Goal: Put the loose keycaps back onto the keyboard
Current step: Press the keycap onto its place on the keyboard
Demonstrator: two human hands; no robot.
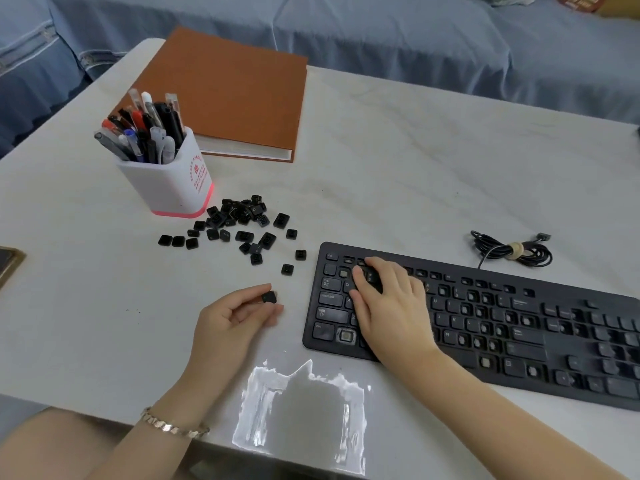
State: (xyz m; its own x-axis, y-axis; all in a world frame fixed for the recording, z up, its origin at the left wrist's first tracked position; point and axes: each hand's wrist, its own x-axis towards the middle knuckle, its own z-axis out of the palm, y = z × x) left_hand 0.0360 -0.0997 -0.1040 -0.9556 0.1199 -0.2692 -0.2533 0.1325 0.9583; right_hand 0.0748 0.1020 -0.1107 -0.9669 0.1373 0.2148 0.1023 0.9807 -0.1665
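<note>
The left hand rests on the white table just left of the keyboard, pinching one black keycap between thumb and fingertips; its legend is too small to read. The right hand lies over the keyboard's upper-left keys with its fingers bent down onto them. Whether a cap sits under those fingertips is hidden, so I cannot tell if it grips anything.

Many key sockets across the board stand bare, and the right end of the keyboard is cut off by the frame's edge. The loose keycaps lie in a heap and a scatter on the table between the pen holder and the keyboard's left end, some face down.

A brown book lies behind the holder, and a coiled cable behind the keyboard. A bracelet circles the left wrist. At the left edge is a dark object, mostly out of view and not identifiable. A bright glare patch blots the table's near edge.
</note>
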